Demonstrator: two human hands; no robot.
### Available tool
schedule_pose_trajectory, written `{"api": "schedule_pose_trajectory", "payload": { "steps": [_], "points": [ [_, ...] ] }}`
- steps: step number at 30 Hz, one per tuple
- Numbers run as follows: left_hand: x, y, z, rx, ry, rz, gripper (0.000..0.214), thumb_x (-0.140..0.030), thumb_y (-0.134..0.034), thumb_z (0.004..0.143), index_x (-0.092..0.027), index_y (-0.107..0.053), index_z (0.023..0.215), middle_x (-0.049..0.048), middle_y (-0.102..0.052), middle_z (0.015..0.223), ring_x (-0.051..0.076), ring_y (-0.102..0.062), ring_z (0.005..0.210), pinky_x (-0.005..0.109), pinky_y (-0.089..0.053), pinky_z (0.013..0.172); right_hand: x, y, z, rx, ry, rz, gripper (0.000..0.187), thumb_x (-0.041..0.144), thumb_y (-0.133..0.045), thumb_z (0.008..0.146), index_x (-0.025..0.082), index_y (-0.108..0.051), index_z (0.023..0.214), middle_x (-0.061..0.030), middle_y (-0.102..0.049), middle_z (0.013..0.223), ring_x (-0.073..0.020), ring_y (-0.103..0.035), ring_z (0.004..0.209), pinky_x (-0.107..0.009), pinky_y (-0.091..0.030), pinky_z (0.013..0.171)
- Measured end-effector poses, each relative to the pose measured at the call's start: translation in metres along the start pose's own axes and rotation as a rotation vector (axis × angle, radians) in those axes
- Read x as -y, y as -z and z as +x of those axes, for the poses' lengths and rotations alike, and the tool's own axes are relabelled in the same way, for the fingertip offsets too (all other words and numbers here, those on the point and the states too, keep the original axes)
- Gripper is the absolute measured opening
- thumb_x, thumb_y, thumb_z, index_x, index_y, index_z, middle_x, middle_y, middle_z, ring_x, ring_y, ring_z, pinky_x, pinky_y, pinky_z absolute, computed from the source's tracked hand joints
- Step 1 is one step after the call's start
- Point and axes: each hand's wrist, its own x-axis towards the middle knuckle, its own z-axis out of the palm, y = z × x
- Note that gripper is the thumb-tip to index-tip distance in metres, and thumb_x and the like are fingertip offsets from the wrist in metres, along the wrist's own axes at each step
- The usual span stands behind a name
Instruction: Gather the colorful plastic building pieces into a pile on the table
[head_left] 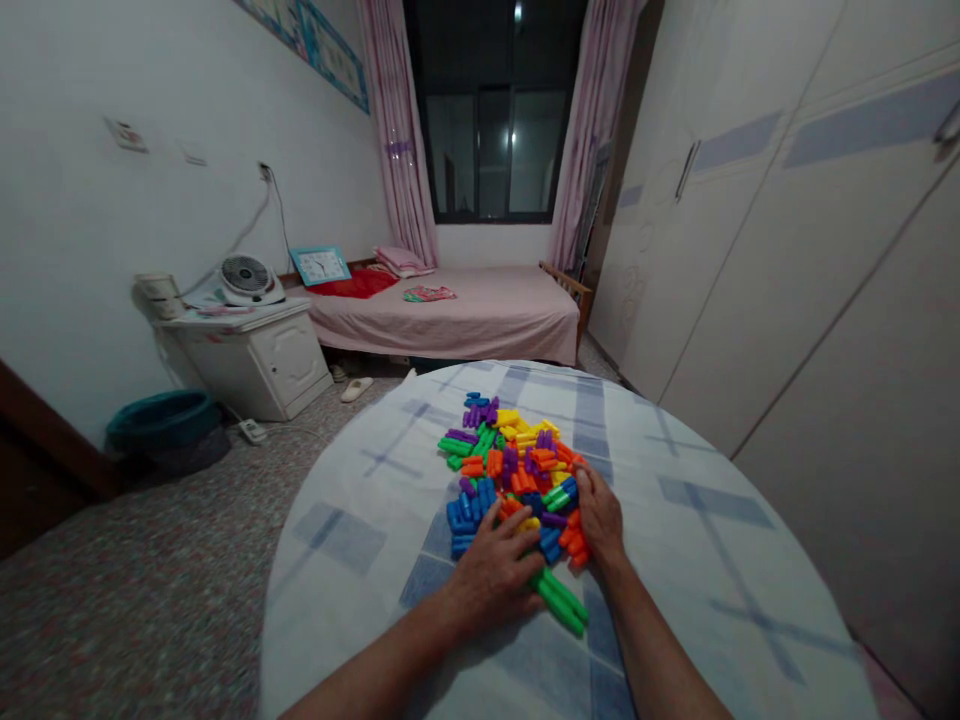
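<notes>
A heap of colourful plastic pieces, purple, yellow, green, orange and blue, lies on a round table under a white and blue checked cloth. My left hand lies flat on the near edge of the heap, fingers spread over blue and orange pieces. Green pieces stick out to its right. My right hand rests against the heap's right side, fingers curved along orange and green pieces. Neither hand plainly grips a piece.
A bed with pink sheets stands under a dark window. A white bedside cabinet carries a small fan. A teal basin sits on the floor at the left. White wardrobe doors line the right wall.
</notes>
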Motion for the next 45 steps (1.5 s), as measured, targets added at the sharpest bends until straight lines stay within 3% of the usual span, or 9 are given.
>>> {"api": "schedule_pose_trajectory", "payload": {
  "steps": [8, 11, 16, 23, 28, 33, 38, 41, 45],
  "points": [
    [0.02, 0.01, 0.024, -0.143, 0.044, -0.045, 0.028, -0.036, -0.07, 0.07, -0.021, -0.063, 0.093, 0.0048, -0.063, 0.114, 0.028, -0.045, 0.124, 0.053, -0.022, 0.11, -0.001, 0.001, 0.002, 0.006, -0.01, -0.013, 0.049, 0.05, -0.032, 0.084, 0.02, -0.063, 0.109, -0.0077, -0.065, 0.111, -0.0216, -0.058, 0.101, -0.035, -0.041, 0.092],
    [0.036, 0.018, 0.032, -0.279, 0.208, -0.07, 0.007, -0.028, -0.062, 0.079, -0.022, -0.062, 0.082, 0.0026, -0.065, 0.109, 0.023, -0.049, 0.119, 0.048, -0.03, 0.107, -0.001, 0.001, 0.001, 0.01, -0.022, -0.032, 0.051, 0.05, -0.031, 0.084, 0.019, -0.062, 0.111, -0.0087, -0.064, 0.112, -0.0226, -0.058, 0.102, -0.036, -0.041, 0.091],
    [0.074, 0.02, 0.031, -0.422, 0.542, -0.016, 0.012, -0.027, -0.054, 0.084, -0.021, -0.064, 0.086, 0.0065, -0.061, 0.114, 0.022, -0.053, 0.112, 0.042, -0.04, 0.1, 0.0, 0.001, 0.0, 0.014, -0.014, -0.057, 0.052, 0.048, -0.029, 0.085, 0.019, -0.061, 0.112, -0.0094, -0.064, 0.111, -0.0231, -0.058, 0.102, -0.037, -0.041, 0.091],
    [0.111, -0.003, 0.009, -0.261, 1.007, 0.001, 0.05, -0.044, -0.043, 0.089, -0.012, -0.049, 0.127, 0.0187, -0.049, 0.133, 0.034, -0.038, 0.129, 0.055, -0.03, 0.103, 0.0, 0.001, 0.001, 0.0, 0.005, -0.071, 0.049, 0.047, -0.03, 0.084, 0.019, -0.063, 0.108, -0.008, -0.065, 0.108, -0.0221, -0.058, 0.099, -0.036, -0.041, 0.09],
    [0.105, -0.007, 0.02, -0.249, 0.785, -0.289, 0.04, -0.038, -0.041, 0.089, -0.016, -0.057, 0.118, 0.0106, -0.058, 0.122, 0.023, -0.051, 0.117, 0.037, -0.039, 0.102, 0.0, 0.001, 0.0, 0.012, -0.004, -0.089, 0.051, 0.047, -0.029, 0.084, 0.019, -0.062, 0.109, -0.0089, -0.065, 0.108, -0.023, -0.058, 0.099, -0.037, -0.041, 0.089],
    [0.063, 0.026, 0.017, -0.344, 0.607, -0.217, 0.037, -0.04, -0.055, 0.082, -0.017, -0.062, 0.11, 0.0123, -0.055, 0.123, 0.027, -0.047, 0.119, 0.043, -0.036, 0.104, 0.001, 0.001, 0.001, 0.021, -0.009, -0.092, 0.052, 0.049, -0.029, 0.084, 0.018, -0.061, 0.111, -0.0099, -0.064, 0.111, -0.0237, -0.058, 0.1, -0.038, -0.042, 0.09],
    [0.025, 0.042, -0.008, 0.006, 0.31, -0.172, 0.048, -0.039, -0.075, 0.064, -0.023, -0.063, 0.106, 0.0085, -0.056, 0.116, 0.027, -0.052, 0.107, 0.041, -0.043, 0.092, 0.001, 0.001, 0.0, 0.021, -0.007, -0.087, 0.049, 0.047, -0.031, 0.084, 0.019, -0.062, 0.109, -0.0091, -0.064, 0.11, -0.0232, -0.058, 0.099, -0.037, -0.043, 0.088],
    [0.021, 0.034, -0.013, 0.031, 0.337, -0.147, 0.028, -0.025, -0.067, 0.071, -0.02, -0.064, 0.098, 0.0085, -0.059, 0.108, 0.026, -0.054, 0.101, 0.04, -0.044, 0.087, 0.002, 0.001, 0.0, 0.016, -0.001, -0.085, 0.047, 0.046, -0.032, 0.084, 0.02, -0.062, 0.108, -0.0085, -0.065, 0.108, -0.023, -0.059, 0.098, -0.037, -0.043, 0.087],
    [0.03, 0.028, -0.002, -0.243, 0.495, -0.403, 0.023, -0.025, -0.056, 0.081, -0.019, -0.062, 0.103, 0.0074, -0.063, 0.097, 0.022, -0.057, 0.092, 0.035, -0.045, 0.081, 0.002, 0.001, -0.001, 0.01, 0.007, -0.081, 0.045, 0.045, -0.034, 0.084, 0.02, -0.063, 0.107, -0.0081, -0.065, 0.106, -0.023, -0.059, 0.097, -0.038, -0.043, 0.087]
  ]
}}
